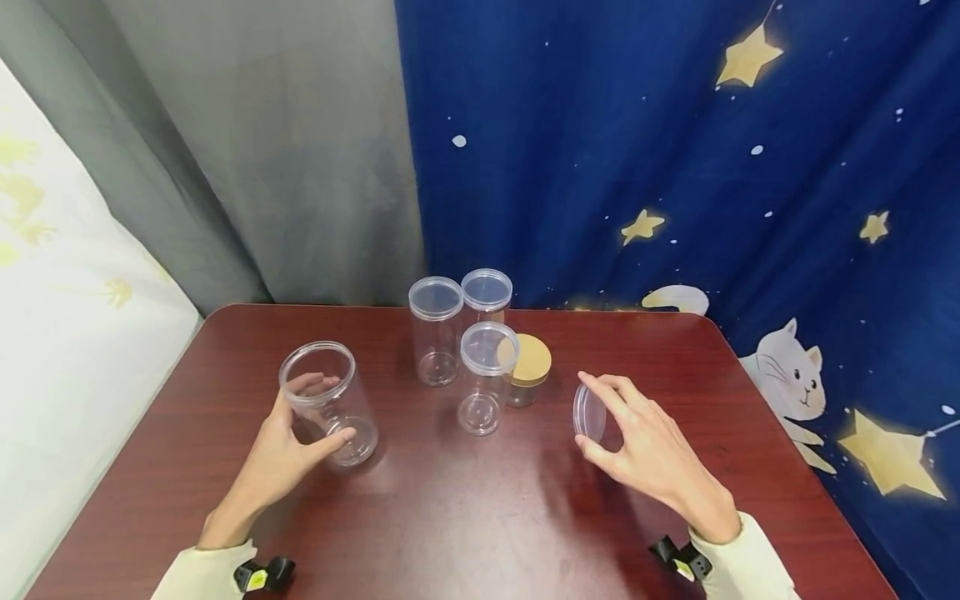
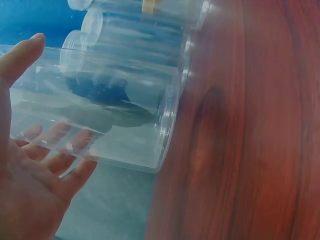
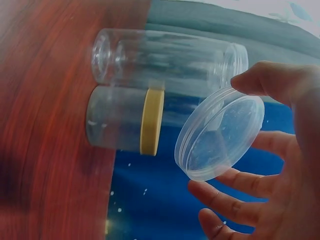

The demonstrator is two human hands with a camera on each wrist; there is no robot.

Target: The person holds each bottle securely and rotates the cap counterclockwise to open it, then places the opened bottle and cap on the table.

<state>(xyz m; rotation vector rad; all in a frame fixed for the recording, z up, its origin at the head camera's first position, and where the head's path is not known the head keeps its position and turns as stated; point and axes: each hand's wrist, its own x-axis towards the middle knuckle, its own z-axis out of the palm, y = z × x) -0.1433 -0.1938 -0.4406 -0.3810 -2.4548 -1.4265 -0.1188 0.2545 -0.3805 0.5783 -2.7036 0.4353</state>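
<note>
My left hand (image 1: 279,460) holds a wide, clear plastic jar (image 1: 351,410) from its left side, thumb across the front and fingers behind. The jar has no lid and leans a little, its open mouth up and toward the left; in the left wrist view its clear wall (image 2: 120,107) spans between thumb and fingers. Over the table's right half, my right hand (image 1: 651,446) pinches a clear round lid (image 1: 589,414) by its edge between thumb and fingers. The lid stands nearly on edge, and the right wrist view shows its ridged rim (image 3: 187,145).
Between the hands stand several lidded jars: a tall one (image 1: 437,342) at the back left, another jar (image 1: 487,292) behind, a slimmer jar (image 1: 480,408) in front, and a short jar with a gold lid (image 1: 532,360). Curtains (image 1: 562,150) hang behind the brown table (image 1: 450,517).
</note>
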